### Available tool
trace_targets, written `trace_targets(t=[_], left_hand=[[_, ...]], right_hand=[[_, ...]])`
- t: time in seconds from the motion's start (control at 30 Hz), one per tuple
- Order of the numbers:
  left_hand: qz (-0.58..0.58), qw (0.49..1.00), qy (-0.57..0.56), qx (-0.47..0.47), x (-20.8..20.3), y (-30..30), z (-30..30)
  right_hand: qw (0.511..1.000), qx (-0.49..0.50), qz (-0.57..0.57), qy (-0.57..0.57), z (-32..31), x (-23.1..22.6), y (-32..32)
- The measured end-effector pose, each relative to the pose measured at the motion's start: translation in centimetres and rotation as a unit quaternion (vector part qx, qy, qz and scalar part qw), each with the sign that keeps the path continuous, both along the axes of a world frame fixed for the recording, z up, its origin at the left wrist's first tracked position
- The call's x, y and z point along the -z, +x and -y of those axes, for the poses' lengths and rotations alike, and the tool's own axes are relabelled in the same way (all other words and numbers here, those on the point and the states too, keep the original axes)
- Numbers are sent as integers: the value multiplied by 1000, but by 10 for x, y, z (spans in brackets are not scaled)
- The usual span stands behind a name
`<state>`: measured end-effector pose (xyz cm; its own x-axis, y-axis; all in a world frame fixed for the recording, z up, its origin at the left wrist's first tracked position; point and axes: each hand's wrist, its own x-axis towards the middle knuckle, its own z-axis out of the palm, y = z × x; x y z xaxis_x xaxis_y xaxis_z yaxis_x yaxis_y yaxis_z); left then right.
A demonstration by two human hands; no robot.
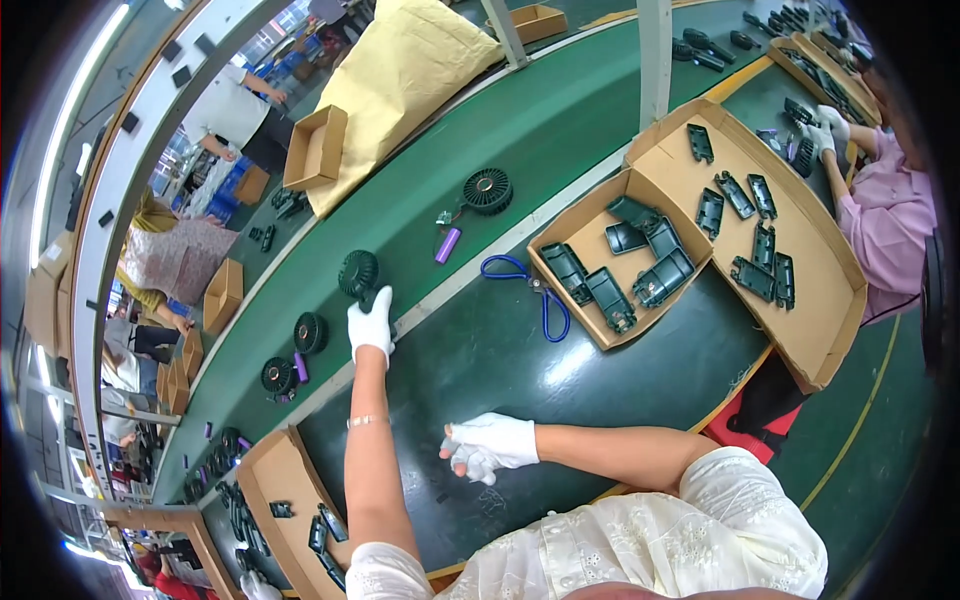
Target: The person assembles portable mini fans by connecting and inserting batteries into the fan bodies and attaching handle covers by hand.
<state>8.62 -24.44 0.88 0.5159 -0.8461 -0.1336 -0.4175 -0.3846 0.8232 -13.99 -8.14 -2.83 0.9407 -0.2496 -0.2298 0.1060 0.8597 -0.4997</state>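
My left hand (371, 325), in a white glove, reaches over the green conveyor belt and grips a black handheld fan (358, 272) by its lower end. The round fan head sticks out beyond my fingers. My right hand (492, 445), also gloved with bare fingertips, hovers over the dark green worktable (440, 370). Its fingers are loosely bent and apart, with nothing visible in them. On the belt, right of the held fan, lie another black fan head (488, 191) and a purple cylindrical battery (448, 245). Blue-handled scissors (540, 290) rest on the table's far side.
A cardboard box (610, 345) of dark casings stands right of the scissors, against a larger cardboard tray (830, 350) with more casings. Another tray (270, 480) sits at lower left. Fan heads (311, 332) with batteries lie along the belt. A co-worker's gloved hands (828, 130) handle parts at far right.
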Motion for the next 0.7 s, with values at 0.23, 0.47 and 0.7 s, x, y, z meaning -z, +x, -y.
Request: trace_targets(t=[0.23, 0.47, 0.7], left_hand=[[268, 952, 148, 4, 15, -19, 95], [415, 867, -92, 260, -11, -150, 88], [284, 924, -128, 222, 31, -153, 104]], right_hand=[[1000, 12, -24, -2, -1, -4, -5], [999, 28, -19, -22, -2, 2, -5], [998, 41, -49, -24, 6, -5, -8]])
